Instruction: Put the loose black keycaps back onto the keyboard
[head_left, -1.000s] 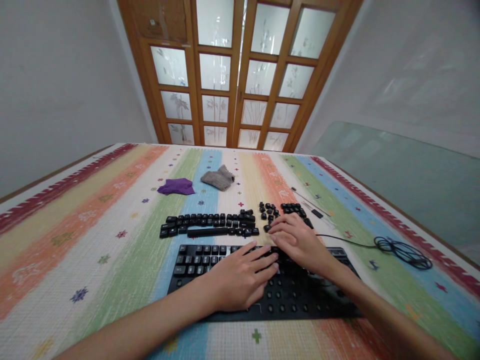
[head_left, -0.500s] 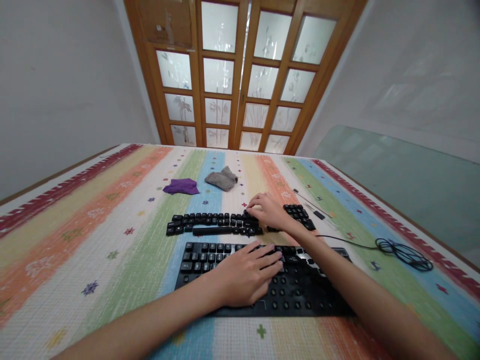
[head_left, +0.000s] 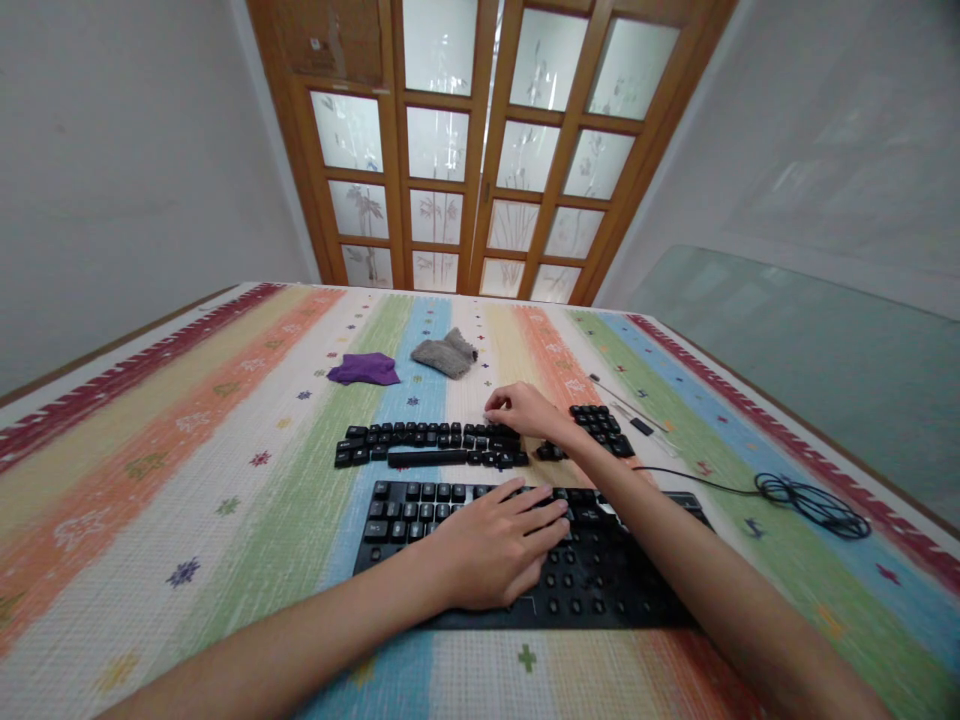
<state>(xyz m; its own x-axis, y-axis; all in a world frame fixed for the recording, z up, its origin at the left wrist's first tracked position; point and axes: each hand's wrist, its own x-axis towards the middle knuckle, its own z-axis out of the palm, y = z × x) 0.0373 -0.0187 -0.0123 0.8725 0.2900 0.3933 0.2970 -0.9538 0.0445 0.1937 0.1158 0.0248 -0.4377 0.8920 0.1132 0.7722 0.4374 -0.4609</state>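
A black keyboard (head_left: 577,590) lies in front of me, its upper left part fitted with keycaps and much of the rest bare, with stems showing. My left hand (head_left: 499,548) rests flat across its middle, fingers stretched out. Beyond the keyboard, loose black keycaps (head_left: 427,436) are laid out in rows, with a long space bar (head_left: 426,458) in front. Over the right part of these rows is my right hand (head_left: 523,410), thumb and forefinger brought together in a pinch. Whatever is between those fingertips is too small to make out.
More loose keycaps (head_left: 600,430) sit in a block to the right. Beyond them lie a thin rod (head_left: 630,400) and a small black piece (head_left: 641,427). A coiled cable (head_left: 814,510) is at the right. Purple (head_left: 365,369) and grey cloths (head_left: 446,354) lie farther back.
My right hand has lifted slightly and shifted a little to the left, its fingertips now just above the keycap row. My left hand stays on the keyboard.
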